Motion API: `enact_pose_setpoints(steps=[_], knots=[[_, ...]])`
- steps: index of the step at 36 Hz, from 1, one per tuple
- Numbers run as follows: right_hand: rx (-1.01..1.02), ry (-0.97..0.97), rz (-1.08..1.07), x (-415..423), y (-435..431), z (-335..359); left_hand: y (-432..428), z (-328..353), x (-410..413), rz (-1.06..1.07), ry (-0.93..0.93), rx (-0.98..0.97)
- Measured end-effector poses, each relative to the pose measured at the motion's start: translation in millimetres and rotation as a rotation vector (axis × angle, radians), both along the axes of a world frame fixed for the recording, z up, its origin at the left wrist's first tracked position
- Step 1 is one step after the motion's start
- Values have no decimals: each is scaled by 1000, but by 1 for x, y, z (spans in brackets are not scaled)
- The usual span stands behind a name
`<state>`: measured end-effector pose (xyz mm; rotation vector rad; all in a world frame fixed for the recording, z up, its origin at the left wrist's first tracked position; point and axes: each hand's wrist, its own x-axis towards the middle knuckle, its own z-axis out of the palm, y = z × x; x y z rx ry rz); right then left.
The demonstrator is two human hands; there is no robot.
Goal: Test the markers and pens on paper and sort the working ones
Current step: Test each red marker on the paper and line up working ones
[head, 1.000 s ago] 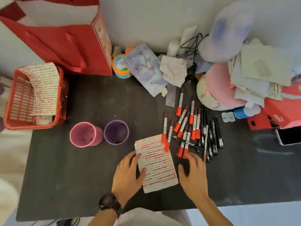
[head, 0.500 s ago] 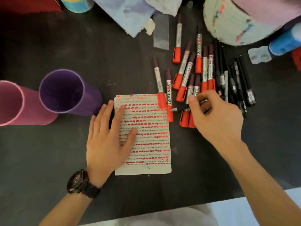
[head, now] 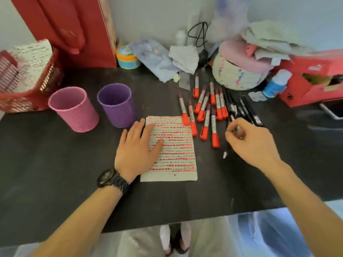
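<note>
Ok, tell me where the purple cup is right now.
In the head view the purple cup stands left of centre on the black table, between the pink cup and the paper, just beyond the left hand.

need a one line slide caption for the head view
Left hand flat on the marked test paper while the right hand pinches a black pen beside the red markers.

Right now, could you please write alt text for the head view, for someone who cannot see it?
A person's left hand rests flat on paper covered in red marks while the right hand pinches a black pen beside a pile of red markers. A pink cup and a purple cup stand nearby.
</note>
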<state>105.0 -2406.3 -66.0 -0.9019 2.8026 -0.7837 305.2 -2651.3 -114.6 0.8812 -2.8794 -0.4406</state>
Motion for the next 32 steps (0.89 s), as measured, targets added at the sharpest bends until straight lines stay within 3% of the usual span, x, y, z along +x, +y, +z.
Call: enact_pose_setpoints(steps=[11,25,32], knots=[[-123,90,-57,-47,38,29,22,0,21,66,-32,54],[210,45,-164,-91,-6,3,14,-7,21,89,27,69],[225,56,-322,-70,-25,-5,14,-9,21,92,54,65]])
